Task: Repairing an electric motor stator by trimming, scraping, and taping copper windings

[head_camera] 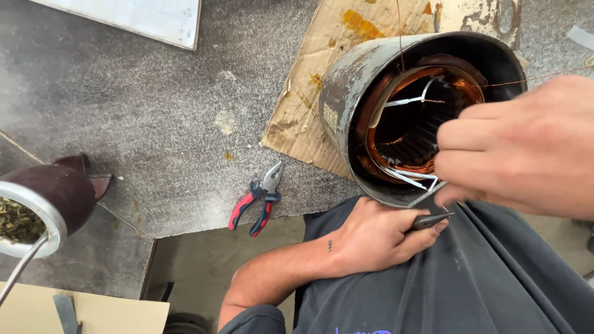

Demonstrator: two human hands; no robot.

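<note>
A grey metal motor stator housing [346,86] lies tilted on the bench edge, its open end facing me, with copper windings [377,133] and white insulating strips [408,176] inside. My left hand [377,235] rests below the housing's rim, closed on a small dark metal tool [433,219] whose tip points to the right. My right hand [526,145] is at the housing's right rim, fingers curled and pinching a white strip [427,193] at the lower edge. Thin copper wire [532,78] runs up and to the right from the windings.
Red-and-blue-handled pliers [255,199] lie on the grey bench near its front edge. Stained cardboard [309,93] sits under the housing. A round metal cup [31,222] with a metal straw stands at the left, a white sheet [154,18] at the top left.
</note>
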